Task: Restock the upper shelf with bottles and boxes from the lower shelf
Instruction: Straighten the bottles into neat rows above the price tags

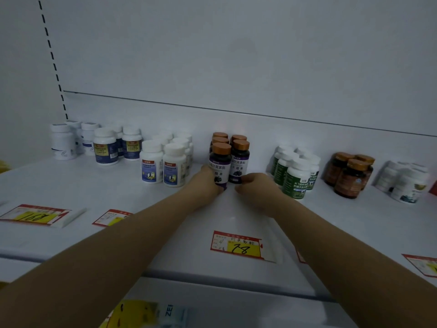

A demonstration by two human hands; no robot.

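Observation:
On the white upper shelf [118, 200] stand two rows of dark bottles with copper caps and purple-and-white labels. My left hand [208, 183] grips the front bottle of the left row [220, 165] low on its label. My right hand [255, 185] has its fingers curled round the base of the front bottle of the right row [239, 162]. Both bottles stand upright on the shelf, side by side. The lower shelf is out of view apart from a yellow-labelled item [142, 313] at the bottom edge.
White bottles with blue labels [163, 166] stand left of my hands, and green-labelled white bottles [296, 178] stand right. Brown bottles [350, 176] and more white ones [404, 183] sit further right. Price tags [236, 245] lie along the shelf front.

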